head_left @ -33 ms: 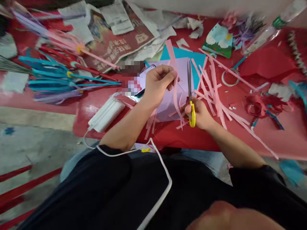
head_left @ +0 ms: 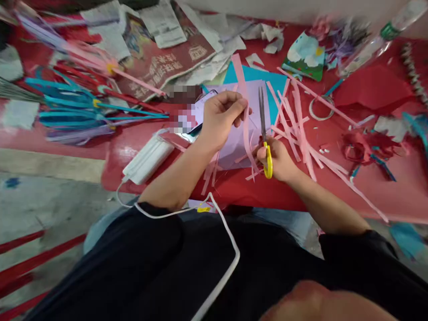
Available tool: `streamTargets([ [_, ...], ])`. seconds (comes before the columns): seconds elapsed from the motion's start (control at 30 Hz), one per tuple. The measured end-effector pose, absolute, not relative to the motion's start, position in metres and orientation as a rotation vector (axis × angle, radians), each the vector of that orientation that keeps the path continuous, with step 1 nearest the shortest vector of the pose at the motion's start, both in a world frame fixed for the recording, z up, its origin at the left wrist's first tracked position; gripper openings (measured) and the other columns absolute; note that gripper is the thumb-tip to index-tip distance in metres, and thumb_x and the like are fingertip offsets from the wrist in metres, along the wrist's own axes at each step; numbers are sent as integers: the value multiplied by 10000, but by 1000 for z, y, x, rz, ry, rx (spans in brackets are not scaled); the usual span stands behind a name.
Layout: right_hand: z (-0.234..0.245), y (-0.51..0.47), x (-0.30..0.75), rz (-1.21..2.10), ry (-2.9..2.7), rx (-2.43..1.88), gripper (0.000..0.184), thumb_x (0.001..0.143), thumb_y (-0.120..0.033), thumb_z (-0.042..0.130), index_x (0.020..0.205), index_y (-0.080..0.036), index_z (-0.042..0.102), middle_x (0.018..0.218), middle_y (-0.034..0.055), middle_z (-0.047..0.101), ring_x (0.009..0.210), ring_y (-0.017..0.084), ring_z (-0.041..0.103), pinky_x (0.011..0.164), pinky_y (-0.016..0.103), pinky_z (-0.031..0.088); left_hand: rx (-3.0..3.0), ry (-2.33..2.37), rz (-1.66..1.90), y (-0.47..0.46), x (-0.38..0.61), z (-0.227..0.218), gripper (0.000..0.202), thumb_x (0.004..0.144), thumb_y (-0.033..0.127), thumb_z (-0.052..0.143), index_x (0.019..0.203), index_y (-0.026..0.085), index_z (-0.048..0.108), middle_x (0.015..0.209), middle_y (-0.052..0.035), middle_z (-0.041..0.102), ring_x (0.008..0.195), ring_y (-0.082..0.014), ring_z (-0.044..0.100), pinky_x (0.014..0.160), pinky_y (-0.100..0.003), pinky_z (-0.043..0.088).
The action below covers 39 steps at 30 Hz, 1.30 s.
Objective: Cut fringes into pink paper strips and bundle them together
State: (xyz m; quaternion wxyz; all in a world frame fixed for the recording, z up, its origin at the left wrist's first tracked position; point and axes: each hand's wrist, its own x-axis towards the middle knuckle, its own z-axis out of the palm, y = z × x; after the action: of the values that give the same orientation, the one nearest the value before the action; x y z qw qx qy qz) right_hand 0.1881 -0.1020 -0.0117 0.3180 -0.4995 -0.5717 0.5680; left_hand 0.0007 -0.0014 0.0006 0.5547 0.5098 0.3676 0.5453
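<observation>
My left hand (head_left: pixel 220 118) is closed in a pinch on a long pink paper strip (head_left: pixel 245 120), holding it above a lilac sheet (head_left: pixel 234 142). My right hand (head_left: pixel 279 161) grips yellow-handled scissors (head_left: pixel 264 133). Their blades are together and point away from me, just right of the strip. A teal sheet (head_left: pixel 256 73) lies under the lilac one. Several cut pink strips (head_left: pixel 297 129) are scattered to the right of the scissors.
On the red table (head_left: pixel 384 187) lie a phone (head_left: pixel 204 107), a white power bank (head_left: pixel 149 158) with a cable, newspapers (head_left: pixel 167 53), teal and pink paper flowers (head_left: pixel 73 107) at left, a tape ring (head_left: pixel 321 109), red paper curls (head_left: pixel 364 149) and a plastic bottle (head_left: pixel 384 35).
The scissor blades have tilted slightly left, closer to the pink strip. Both hands stay where they were.
</observation>
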Motion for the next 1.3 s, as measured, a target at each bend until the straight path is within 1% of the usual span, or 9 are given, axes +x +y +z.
streamTargets([
  [0.23,-13,-108,184,1317,-1610,-1359,692,861,-911,585,901,-224,505,663,-18,480,568,136,436,499,294,290,1209,905,1282,-9,2,6,303,972,370,799,766,197,659,655,19,660,501,-69,563,487,-202,442],
  [0.33,-9,-107,185,1269,-1638,-1399,692,838,-902,632,863,-224,498,651,-18,478,573,134,429,497,293,271,1220,913,1314,-9,1,8,275,970,314,795,760,204,656,636,25,639,543,-86,603,530,-213,471],
  [0.43,-6,-106,185,1230,-1646,-1451,713,803,-922,648,829,-228,489,624,-24,463,570,130,406,493,295,254,1225,924,1329,-7,0,8,257,960,255,789,750,206,650,634,32,620,554,-88,606,554,-224,476],
  [0.57,-3,-105,184,1188,-1650,-1500,745,752,-953,660,779,-236,461,613,-33,444,570,119,373,501,298,261,1225,854,1386,-3,-2,6,219,950,186,761,756,208,662,667,36,621,553,-81,590,562,-229,466],
  [0.67,-1,-105,184,1167,-1680,-1525,733,756,-937,678,771,-238,459,615,-32,453,568,119,381,515,300,273,1231,822,1397,-2,-3,4,207,940,168,744,753,210,668,692,32,632,562,-79,588,568,-231,458],
  [0.87,-4,-103,186,1108,-1706,-1552,701,800,-896,685,759,-236,453,632,-25,473,579,125,413,534,304,296,1301,794,1363,-3,-4,3,191,900,195,765,733,210,672,666,25,611,582,-95,593,572,-246,447],
  [1.0,-3,-101,187,1077,-1710,-1574,678,813,-867,701,770,-228,478,641,-13,515,591,134,440,551,310,309,1356,788,1306,-5,-3,7,232,903,212,782,717,202,644,653,25,597,579,-100,584,588,-253,473],
  [1.17,0,-100,189,1038,-1701,-1599,665,821,-838,723,748,-235,450,631,-24,482,584,125,402,552,314,298,1348,810,1218,-8,0,12,227,870,92,737,699,194,629,643,23,601,583,-98,573,573,-242,476],
  [1.3,-2,-100,190,1085,-1677,-1555,644,841,-818,721,764,-230,468,636,-25,480,593,126,406,544,307,293,1354,794,1176,-9,0,12,230,877,73,716,707,194,620,647,21,615,606,-106,602,591,-245,495],
])
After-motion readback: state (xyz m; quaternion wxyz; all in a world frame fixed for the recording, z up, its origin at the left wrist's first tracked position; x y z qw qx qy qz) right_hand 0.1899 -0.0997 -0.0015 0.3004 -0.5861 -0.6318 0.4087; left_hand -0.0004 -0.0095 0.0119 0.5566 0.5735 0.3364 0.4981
